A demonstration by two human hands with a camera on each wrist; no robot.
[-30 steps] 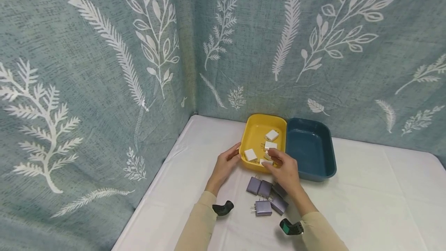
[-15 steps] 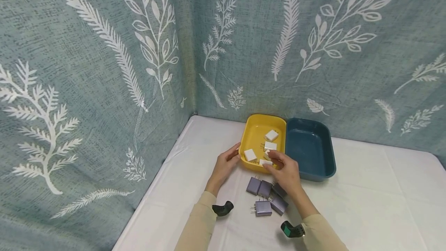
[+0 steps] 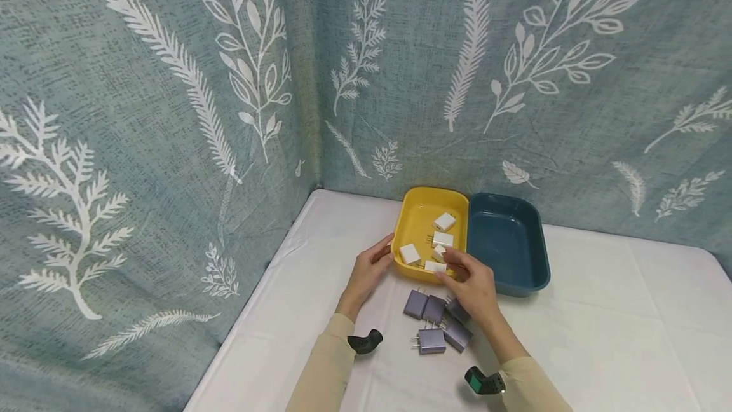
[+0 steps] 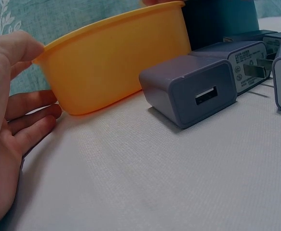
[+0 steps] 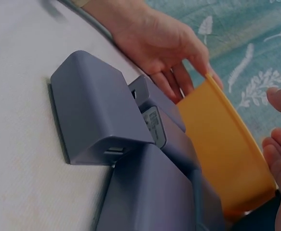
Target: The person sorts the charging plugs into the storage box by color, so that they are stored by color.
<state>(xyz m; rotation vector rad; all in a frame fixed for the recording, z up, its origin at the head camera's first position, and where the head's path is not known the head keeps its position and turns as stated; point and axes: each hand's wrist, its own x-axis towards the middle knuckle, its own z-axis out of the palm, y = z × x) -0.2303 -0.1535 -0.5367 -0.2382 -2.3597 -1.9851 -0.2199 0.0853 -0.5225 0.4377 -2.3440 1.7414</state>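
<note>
In the head view, my left hand [image 3: 368, 274] is at the left side of a yellow bin [image 3: 405, 221]. The left wrist view shows its thumb at the rim and the other fingers along the outer wall. My right hand [image 3: 476, 281] is over the bin's front right corner, thumb and index finger apart. The index fingertip is right at a white USB charger [image 3: 438, 252], partly hidden; the thumb tip lies near another white charger [image 3: 436, 266] by the front wall. Several white chargers lie in this bin. Purple USB chargers [image 3: 431, 341] are clustered on the table in front.
A dark blue bin [image 3: 506, 240] stands against the yellow bin's right side, with nothing visible inside. Both sit on a white-covered table [image 3: 617, 310]. A teal leaf-patterned curtain [image 3: 400, 81] rises behind and along the left edge.
My right hand has shifted slightly right, its thumb drawing back from the white charger by the front wall. My left hand stays at the yellow bin's side.
</note>
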